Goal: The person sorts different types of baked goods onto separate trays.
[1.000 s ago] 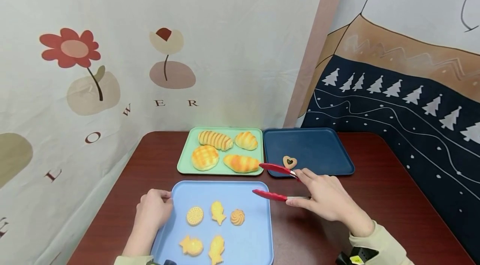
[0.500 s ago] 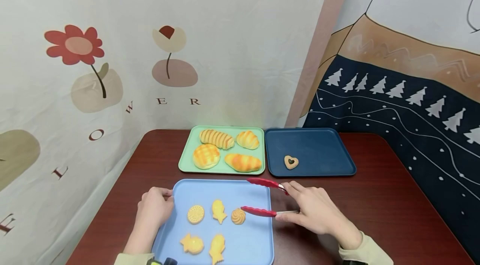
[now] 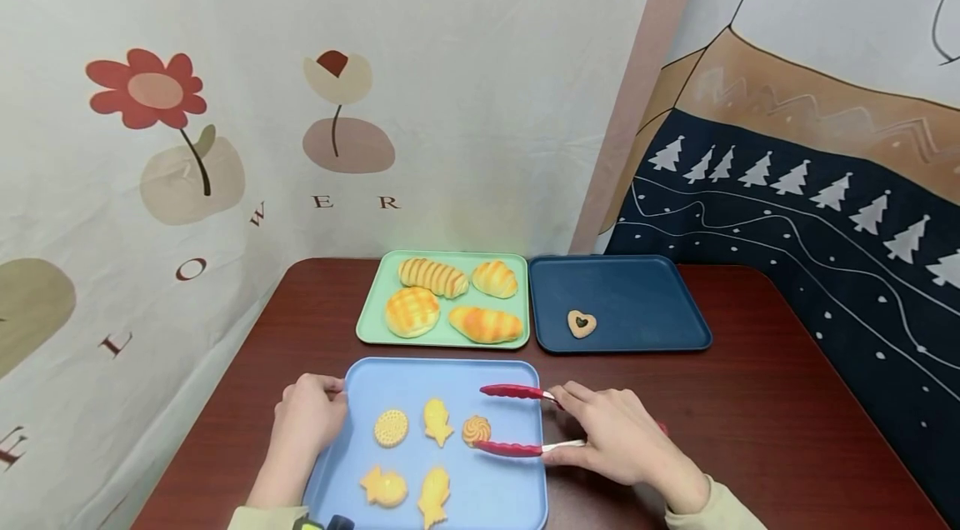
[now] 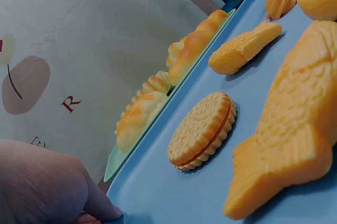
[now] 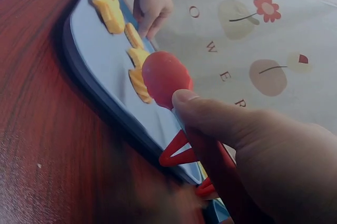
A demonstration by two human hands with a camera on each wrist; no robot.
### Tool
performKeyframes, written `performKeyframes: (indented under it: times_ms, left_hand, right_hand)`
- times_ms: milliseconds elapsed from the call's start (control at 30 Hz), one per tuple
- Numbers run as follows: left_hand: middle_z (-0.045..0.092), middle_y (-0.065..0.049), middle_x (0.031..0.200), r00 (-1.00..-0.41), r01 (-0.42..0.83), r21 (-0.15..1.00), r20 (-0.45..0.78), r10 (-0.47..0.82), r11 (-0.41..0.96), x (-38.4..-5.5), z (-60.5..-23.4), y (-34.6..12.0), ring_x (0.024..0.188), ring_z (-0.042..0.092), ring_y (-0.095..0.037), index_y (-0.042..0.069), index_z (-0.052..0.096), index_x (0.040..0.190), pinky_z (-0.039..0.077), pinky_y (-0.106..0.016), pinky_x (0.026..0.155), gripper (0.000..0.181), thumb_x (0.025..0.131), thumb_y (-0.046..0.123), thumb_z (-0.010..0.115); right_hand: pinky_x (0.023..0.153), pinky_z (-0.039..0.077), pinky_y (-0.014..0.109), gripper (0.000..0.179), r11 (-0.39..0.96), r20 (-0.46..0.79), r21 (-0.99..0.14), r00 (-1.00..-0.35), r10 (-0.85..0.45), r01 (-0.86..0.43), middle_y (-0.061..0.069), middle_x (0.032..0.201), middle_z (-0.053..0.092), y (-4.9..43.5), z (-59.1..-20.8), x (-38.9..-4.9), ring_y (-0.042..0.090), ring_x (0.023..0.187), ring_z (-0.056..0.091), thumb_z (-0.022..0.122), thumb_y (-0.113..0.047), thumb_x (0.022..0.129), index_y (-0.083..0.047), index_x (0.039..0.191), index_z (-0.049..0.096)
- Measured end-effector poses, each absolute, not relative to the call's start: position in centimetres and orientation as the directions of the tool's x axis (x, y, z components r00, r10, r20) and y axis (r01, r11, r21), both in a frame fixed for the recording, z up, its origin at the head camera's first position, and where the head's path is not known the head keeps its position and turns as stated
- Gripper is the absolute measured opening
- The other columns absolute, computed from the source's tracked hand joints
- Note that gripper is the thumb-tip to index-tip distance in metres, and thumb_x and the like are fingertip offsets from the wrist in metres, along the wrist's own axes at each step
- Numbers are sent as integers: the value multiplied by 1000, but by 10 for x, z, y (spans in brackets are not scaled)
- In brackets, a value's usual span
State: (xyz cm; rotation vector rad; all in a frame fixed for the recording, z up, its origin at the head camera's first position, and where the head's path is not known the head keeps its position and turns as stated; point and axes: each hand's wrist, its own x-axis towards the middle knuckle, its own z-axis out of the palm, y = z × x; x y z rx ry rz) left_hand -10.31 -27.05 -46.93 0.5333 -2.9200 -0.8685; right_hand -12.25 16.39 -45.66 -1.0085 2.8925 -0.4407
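Observation:
My right hand (image 3: pixel 622 437) holds red-tipped tongs (image 3: pixel 513 450) with their arms spread apart over the right side of a light blue tray (image 3: pixel 502 505). A swirl cookie (image 3: pixel 476 428) lies between the two tips, the nearer one overlapping its lower edge. To its left on the tray are a round sandwich cookie (image 4: pixel 202 130) and several fish-shaped cookies (image 3: pixel 437 420). My left hand (image 3: pixel 311 417) pinches the tray's left rim, thumb on top in the left wrist view. Part of the tongs is hidden behind the right hand.
Behind stands a green tray (image 3: pixel 367 326) with several breads, such as a striped roll (image 3: pixel 433 277). Beside it, a dark blue tray (image 3: pixel 637 297) bears one heart-shaped cookie (image 3: pixel 582 324). All sit on a dark red-brown table (image 3: pixel 757 397) against a printed cloth backdrop (image 3: pixel 480 97).
My right hand has carried the tongs from beside the dark blue tray down and left, to the swirl cookie. The left hand keeps its hold on the tray's rim.

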Motion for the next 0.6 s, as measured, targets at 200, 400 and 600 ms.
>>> performKeyframes:
  times_ms: [200,400,600]
  left_hand:
    - [75,-25,112,-940,-308,539,-44,-339,784,-103,-470,-271,85,67,-35,-3,79,116,54,-56,72,28,94,9,66]
    - [75,-24,113,-938,-315,537,-52,-342,783,-103,-470,-271,84,67,-35,-3,78,117,54,-55,71,28,95,9,66]
    - [75,-24,112,-940,-308,541,-46,-338,783,-103,-470,-270,83,67,-33,-3,78,116,54,-54,69,28,94,8,66]
  right_hand:
    - [58,44,27,86,733,47,-262,-766,-641,-628,-6,118,70,161,-459,-121,3,65,50,56,-86,87,-15,132,73]
    - [57,42,26,80,715,61,-262,-751,-658,-648,-10,110,67,159,-461,-121,3,63,46,59,-83,88,-16,130,74]
    - [57,42,27,82,712,67,-247,-745,-664,-657,-11,111,67,158,-464,-122,2,62,45,55,-84,89,-17,131,74]
